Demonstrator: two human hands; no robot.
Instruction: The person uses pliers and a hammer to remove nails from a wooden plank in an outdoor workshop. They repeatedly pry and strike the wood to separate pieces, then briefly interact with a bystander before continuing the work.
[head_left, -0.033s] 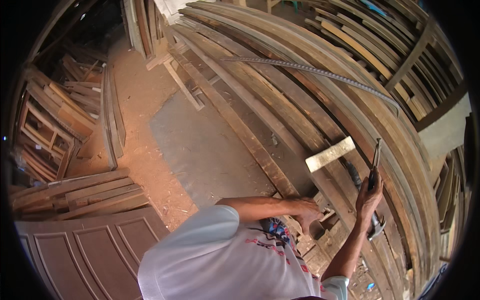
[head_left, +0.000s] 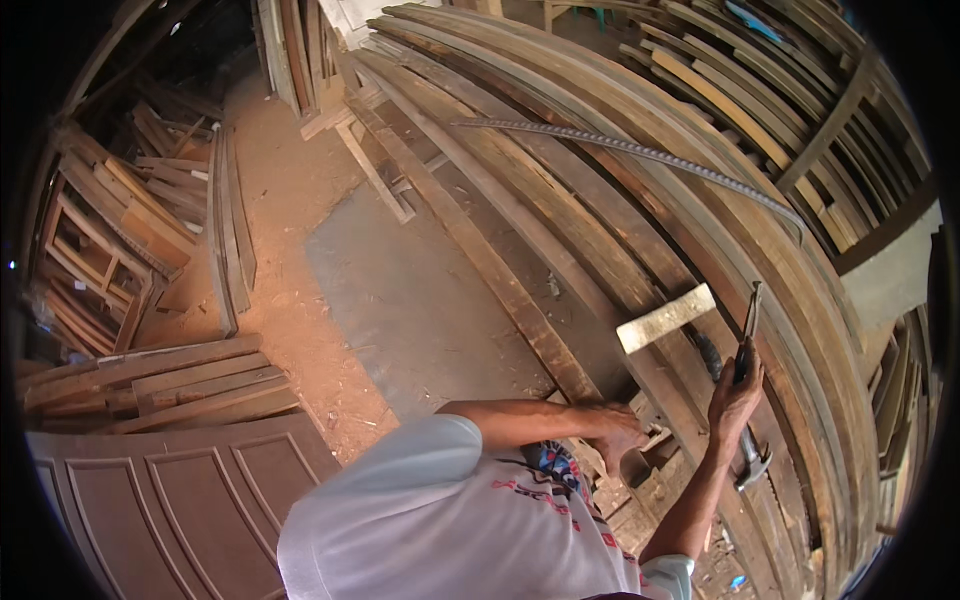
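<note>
My right hand (head_left: 736,400) is closed around the dark handles of a pair of pliers (head_left: 750,325), their metal jaws pointing away from me over the planks. A claw hammer (head_left: 752,466) lies on the planks beneath that hand, its dark grip showing past the fingers. Just left of the pliers, a short pale wood block (head_left: 667,318) rests across the boards. My left hand (head_left: 615,432) is lowered at the near end of the planks, fingers bent down against some wood pieces (head_left: 645,460). Whatever those fingers hold is hidden.
Long planks (head_left: 560,210) stretch away from me, with a ribbed metal rod (head_left: 640,150) lying across them. More timber is stacked on a rack (head_left: 740,100) at the far right. Wood piles (head_left: 120,220) and a brown panelled door (head_left: 190,500) are on the left.
The whole view has shifted very slightly. Both hands and the pliers keep practically the same places.
</note>
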